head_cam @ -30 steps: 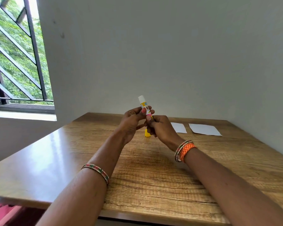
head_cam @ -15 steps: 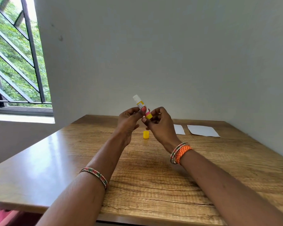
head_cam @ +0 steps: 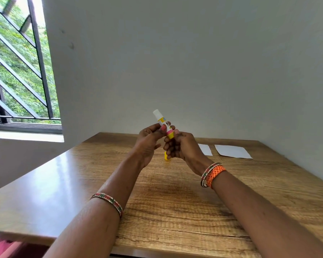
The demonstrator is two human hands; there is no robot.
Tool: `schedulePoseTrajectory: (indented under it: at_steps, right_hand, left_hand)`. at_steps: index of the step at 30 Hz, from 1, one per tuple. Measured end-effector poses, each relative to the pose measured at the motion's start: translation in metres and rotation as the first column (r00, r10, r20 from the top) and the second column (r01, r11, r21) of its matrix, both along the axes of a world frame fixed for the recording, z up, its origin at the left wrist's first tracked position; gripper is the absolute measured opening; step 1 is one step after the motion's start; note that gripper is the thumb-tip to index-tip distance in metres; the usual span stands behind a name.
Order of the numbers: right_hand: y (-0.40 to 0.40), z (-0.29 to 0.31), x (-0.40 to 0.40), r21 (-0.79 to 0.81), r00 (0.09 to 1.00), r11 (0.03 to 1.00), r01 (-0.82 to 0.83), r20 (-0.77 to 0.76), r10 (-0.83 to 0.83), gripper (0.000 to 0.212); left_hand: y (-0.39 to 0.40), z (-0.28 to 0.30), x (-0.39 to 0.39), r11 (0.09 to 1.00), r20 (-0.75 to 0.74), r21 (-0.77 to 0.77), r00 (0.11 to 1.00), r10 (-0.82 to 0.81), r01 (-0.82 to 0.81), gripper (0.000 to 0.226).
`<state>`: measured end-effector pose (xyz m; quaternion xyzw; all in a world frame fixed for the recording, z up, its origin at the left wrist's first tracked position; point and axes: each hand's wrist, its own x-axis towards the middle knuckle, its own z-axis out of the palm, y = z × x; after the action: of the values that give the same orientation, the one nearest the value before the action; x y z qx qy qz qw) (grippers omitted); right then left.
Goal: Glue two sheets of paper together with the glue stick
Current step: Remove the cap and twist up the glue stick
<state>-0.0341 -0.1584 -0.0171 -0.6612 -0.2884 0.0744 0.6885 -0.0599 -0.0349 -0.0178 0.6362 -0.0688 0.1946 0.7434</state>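
Note:
I hold an uncapped glue stick (head_cam: 163,122) upright above the table, its white glue tip pointing up and to the left. My left hand (head_cam: 149,141) pinches the middle of the tube. My right hand (head_cam: 181,146) grips its yellow base. The yellow cap (head_cam: 166,157) stands on the table just behind my hands, partly hidden by my right fingers. Two white sheets of paper lie flat to the far right: a small one (head_cam: 206,150), partly behind my right hand, and a larger one (head_cam: 232,151).
The wooden table (head_cam: 82,183) fills the lower view, with its front edge near me. A white wall stands close behind and to the right. A barred window (head_cam: 21,71) is at the left.
The glue stick has tilted slightly more upright and my right hand has closed further around its base. The cap and both sheets have stayed in place.

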Motion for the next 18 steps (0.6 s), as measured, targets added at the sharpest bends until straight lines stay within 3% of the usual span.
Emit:
schedulePoseTrajectory:
  at_steps: [3,9,12,18]
  right_hand:
    - [0.004,-0.003,0.0002,0.007,0.992,0.995,0.095,0.085,-0.095,0.023]
    - [0.0067,-0.0041,0.0007,0.059,0.935,0.965,0.254,0.24,-0.261,0.021]
    - [0.005,-0.0031,0.0008,0.046,0.956,0.978,0.205,0.206,-0.209,0.018]
    - [0.0055,-0.0015,-0.0089,0.024,0.992,0.996,0.087,0.09,-0.089,0.048]
  left_hand:
    - [-0.0014,0.0009,-0.0006,0.996,-0.021,-0.008,0.996,0.086,-0.086,0.014]
    - [-0.004,0.0044,-0.0023,0.995,-0.002,-0.031,0.995,0.099,-0.099,0.014]
    - [-0.002,0.0033,-0.0016,0.997,0.017,-0.016,0.997,0.077,-0.077,0.013]
    - [0.0001,0.0024,-0.001,1.0,0.037,-0.001,0.999,0.018,-0.018,0.017]
